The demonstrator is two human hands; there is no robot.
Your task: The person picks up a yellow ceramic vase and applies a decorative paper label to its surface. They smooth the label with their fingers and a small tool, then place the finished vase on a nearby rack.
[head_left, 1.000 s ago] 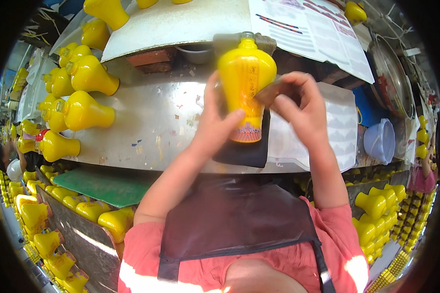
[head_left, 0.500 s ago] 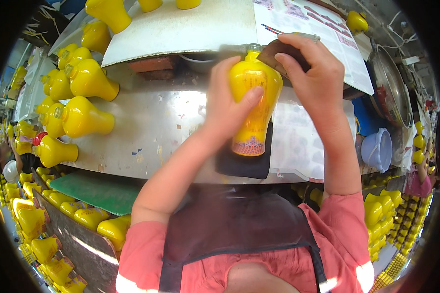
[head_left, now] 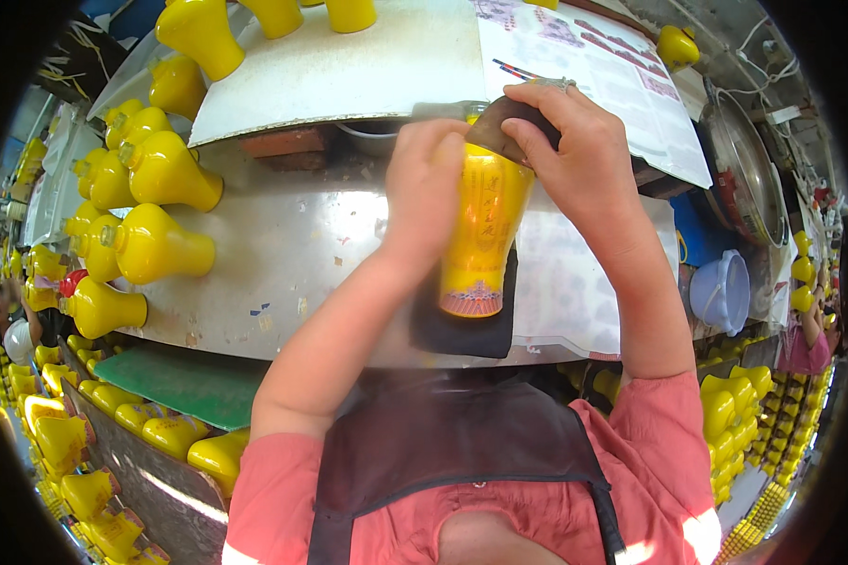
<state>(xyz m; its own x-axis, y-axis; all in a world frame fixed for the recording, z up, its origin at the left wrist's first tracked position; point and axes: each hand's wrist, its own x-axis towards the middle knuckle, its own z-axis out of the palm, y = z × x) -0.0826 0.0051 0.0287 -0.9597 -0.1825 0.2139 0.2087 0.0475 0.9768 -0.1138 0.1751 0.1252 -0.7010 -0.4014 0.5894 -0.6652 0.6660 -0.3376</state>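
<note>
A glossy yellow bottle (head_left: 486, 221) lies with its neck pointing away from me; printed characters run down its front and a patterned band rings its base. My left hand (head_left: 422, 188) is closed on its left shoulder. My right hand (head_left: 584, 141) pinches a dark brown flat scraper-like piece (head_left: 509, 130), pressing it on the bottle's upper shoulder. That piece hides most of the neck. Under the bottle's lower part lies a black cloth (head_left: 466, 337) on the metal table (head_left: 301, 264).
Several plain yellow bottles (head_left: 165, 245) lie at the table's left. Thin brushes (head_left: 528, 73) rest on printed sheets (head_left: 622, 94) on the raised white board (head_left: 349, 71). A pale blue bucket (head_left: 721, 292) stands at right. A green board (head_left: 184, 381) sits lower left, near more bottles.
The scraper-like piece has moved left across the bottle's shoulder, covering most of the neck. My left thumb has left the bottle's front, so its printed characters now show.
</note>
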